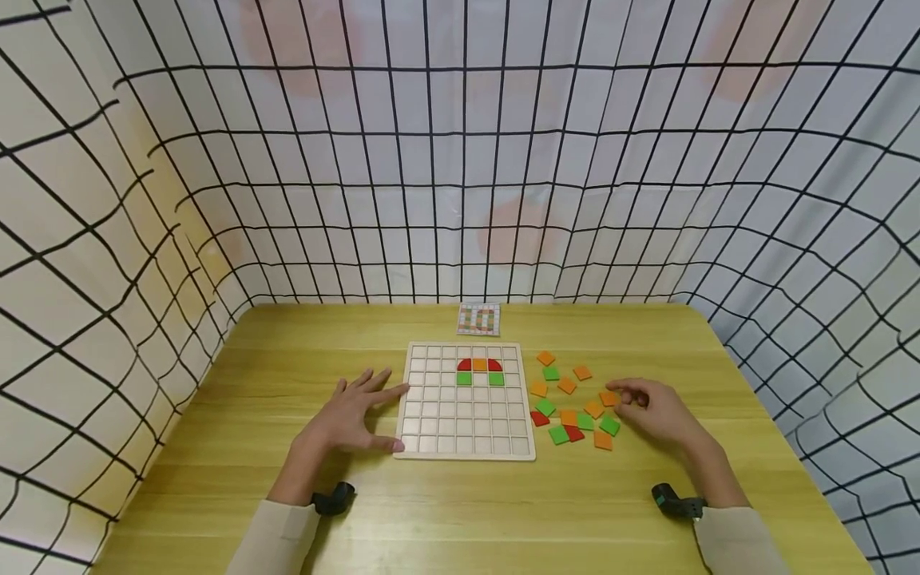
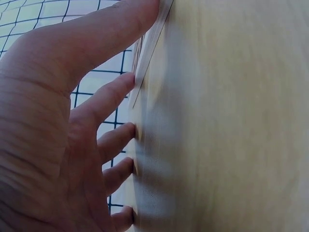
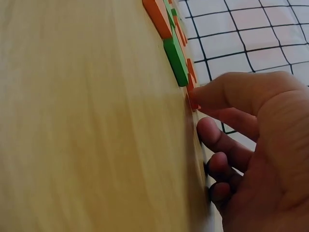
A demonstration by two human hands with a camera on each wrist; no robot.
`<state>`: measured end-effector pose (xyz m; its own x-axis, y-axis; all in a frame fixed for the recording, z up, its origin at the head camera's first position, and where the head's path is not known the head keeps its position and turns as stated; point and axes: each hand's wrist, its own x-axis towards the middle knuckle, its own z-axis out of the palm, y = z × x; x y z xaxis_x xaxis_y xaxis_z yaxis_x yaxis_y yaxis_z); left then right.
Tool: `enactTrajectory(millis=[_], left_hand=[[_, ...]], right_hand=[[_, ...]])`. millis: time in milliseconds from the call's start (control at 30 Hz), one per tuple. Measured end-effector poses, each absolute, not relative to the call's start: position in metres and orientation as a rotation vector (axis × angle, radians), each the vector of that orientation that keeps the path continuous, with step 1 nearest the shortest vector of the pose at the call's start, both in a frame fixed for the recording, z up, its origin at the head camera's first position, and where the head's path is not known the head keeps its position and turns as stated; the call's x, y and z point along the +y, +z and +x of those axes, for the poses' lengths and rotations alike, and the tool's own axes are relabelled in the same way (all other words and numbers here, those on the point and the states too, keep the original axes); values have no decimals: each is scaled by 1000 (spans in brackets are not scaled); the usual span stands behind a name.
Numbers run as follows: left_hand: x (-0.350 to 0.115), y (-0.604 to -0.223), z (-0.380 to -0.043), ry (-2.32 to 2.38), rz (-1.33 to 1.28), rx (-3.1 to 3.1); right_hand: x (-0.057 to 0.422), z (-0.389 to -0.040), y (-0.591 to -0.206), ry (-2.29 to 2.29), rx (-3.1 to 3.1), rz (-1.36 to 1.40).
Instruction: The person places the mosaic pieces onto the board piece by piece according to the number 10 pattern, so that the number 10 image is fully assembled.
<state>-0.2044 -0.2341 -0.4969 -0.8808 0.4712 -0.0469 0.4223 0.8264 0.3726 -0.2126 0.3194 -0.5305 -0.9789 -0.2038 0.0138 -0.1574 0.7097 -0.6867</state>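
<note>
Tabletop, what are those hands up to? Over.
Left hand touching board. Right hand pinching orange tile. Five tiles set on board. Nothing visibly blocking.

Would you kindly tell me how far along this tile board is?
Five tiles already sit in the board. The right hand pinches an orange tile; the left hand touches the board. More placing likely remains: most squares are bare and loose tiles lie alongside.
</note>
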Motion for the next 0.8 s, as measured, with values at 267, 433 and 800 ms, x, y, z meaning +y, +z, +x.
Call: enactTrajectory(millis=[267,433,800], left_hand=[[-235,-496,-208,519,711,2875],[-235,-496,-208,522,708,2874],[-234,-497,-205,528,705,2869]], right_hand=[[323,-215,-531,-1123,2828,-288],[321,-215,-528,-1136,2822,-284],[312,-214,-522,-1140,2864,-287]])
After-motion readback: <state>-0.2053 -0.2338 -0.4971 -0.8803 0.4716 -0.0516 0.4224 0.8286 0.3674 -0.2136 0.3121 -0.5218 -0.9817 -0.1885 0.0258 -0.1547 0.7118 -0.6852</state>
